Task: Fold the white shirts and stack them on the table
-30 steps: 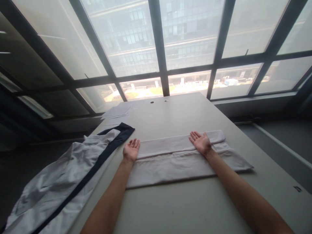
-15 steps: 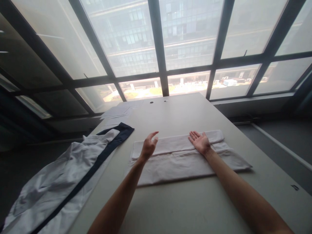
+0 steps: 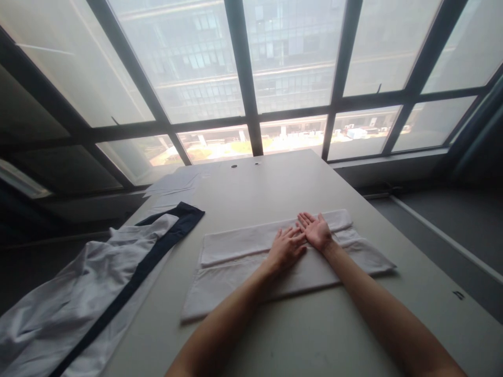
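Note:
A folded white cloth point(image 3: 231, 280) lies flat across the table, its far edge turned back in a long strip. Palm down over the middle of it is my left hand point(image 3: 286, 247), fingers stretched out. Close against its fingertips, my right hand point(image 3: 315, 232) is turned palm up with the fingers extended, over the folded strip. Neither hand grips anything. Whether the left palm presses on the cloth is hard to tell.
Left of the cloth, a rumpled white garment point(image 3: 90, 283) with a dark blue band point(image 3: 157, 256) hangs over the edge of the white table point(image 3: 263, 188). Sheets of paper point(image 3: 173, 182) lie at the far left corner. Large framed windows point(image 3: 294, 52) stand behind.
My left hand has moved right, from the cloth's left part to beside my right hand, and turned palm down. My right hand stays palm up. The view has shifted slightly.

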Demonstrator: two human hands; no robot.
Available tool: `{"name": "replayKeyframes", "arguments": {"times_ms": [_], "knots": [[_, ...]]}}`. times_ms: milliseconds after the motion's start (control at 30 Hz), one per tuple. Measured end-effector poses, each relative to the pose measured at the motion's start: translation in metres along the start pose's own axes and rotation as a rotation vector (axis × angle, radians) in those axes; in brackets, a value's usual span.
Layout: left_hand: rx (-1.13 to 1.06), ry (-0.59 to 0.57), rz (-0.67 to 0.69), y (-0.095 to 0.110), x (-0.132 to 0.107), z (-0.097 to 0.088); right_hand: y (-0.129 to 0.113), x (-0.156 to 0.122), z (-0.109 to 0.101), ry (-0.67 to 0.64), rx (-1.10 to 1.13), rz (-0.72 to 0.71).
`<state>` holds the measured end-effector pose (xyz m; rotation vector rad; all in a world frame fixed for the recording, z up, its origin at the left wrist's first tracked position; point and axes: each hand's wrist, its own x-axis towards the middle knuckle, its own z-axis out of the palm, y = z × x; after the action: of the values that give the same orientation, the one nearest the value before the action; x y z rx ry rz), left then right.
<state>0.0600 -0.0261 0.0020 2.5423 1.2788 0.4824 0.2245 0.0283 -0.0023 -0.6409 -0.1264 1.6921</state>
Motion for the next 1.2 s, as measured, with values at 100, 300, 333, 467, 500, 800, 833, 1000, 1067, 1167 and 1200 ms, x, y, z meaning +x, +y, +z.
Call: {"name": "replayKeyframes", "arguments": {"times_ms": [100, 300, 333, 467, 500, 800, 833, 1000, 1067, 1167, 1200], "knots": [[0.005, -0.008, 0.008, -0.003, -0.002, 0.002, 0.0, 0.001, 0.0, 0.004, -0.001, 0.0], [0.014, -0.017, 0.01, -0.003, -0.001, 0.0, 0.003, -0.001, 0.001, -0.021, 0.003, -0.029], [0.014, -0.017, 0.008, -0.003, -0.001, -0.001, 0.003, -0.001, 0.0, -0.027, 0.006, -0.041], [0.01, -0.016, -0.004, -0.003, -0.001, 0.0, -0.011, 0.003, -0.007, 0.007, 0.019, -0.107], [0.007, -0.015, -0.008, -0.003, -0.002, 0.0, -0.02, 0.004, -0.011, 0.038, 0.023, -0.136], [0.01, -0.006, -0.015, -0.006, -0.002, 0.004, -0.102, 0.014, -0.051, 0.222, -0.08, -0.478], [0.011, -0.004, -0.016, -0.006, -0.002, 0.004, -0.104, 0.014, -0.053, 0.229, -0.099, -0.494], [0.011, -0.007, -0.014, -0.007, -0.002, 0.004, -0.099, 0.012, -0.046, 0.184, -0.127, -0.529], [0.009, -0.004, -0.013, -0.007, -0.002, 0.004, -0.095, 0.008, -0.037, 0.051, -0.148, -0.52], [0.01, 0.003, -0.008, -0.006, -0.002, 0.003, -0.082, -0.001, -0.02, -0.176, -0.211, -0.423], [0.01, 0.006, -0.006, -0.006, -0.002, 0.003, -0.075, -0.004, -0.015, -0.226, -0.223, -0.368]]}}
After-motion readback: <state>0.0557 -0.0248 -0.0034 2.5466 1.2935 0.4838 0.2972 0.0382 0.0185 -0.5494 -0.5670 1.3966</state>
